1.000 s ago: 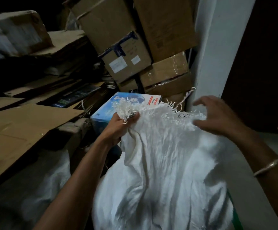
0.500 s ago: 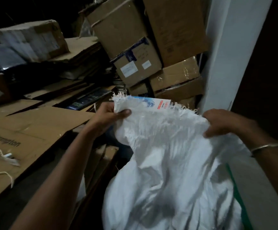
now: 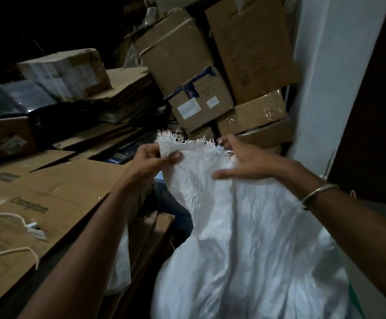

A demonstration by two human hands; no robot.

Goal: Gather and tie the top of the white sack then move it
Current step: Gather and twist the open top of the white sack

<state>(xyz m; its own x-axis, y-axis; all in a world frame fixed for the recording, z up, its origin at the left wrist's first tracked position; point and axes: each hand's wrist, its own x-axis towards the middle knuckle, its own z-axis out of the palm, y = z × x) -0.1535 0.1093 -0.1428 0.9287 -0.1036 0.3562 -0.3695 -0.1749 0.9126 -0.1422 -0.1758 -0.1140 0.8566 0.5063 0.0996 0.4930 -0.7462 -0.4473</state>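
Note:
A bulging white woven sack stands in front of me, its frayed top edge raised at centre. My left hand grips the left corner of that edge, thumb and fingers pinching the fabric. My right hand holds the right part of the top, thumb lying across the near face and fingers behind the fringe. The sack's mouth is bunched narrow between the two hands. A metal bangle sits on my right wrist.
Flattened cardboard with a white cord lies at left. Stacked cartons lean behind the sack. A white wall rises at right beside a dark doorway. A blue box sits low behind the sack.
Both hands have come closer together, bunching the sack's top narrower. My right hand closed onto the edge from an open reach. The view drifted left, and the sack's top now hides the blue box lid.

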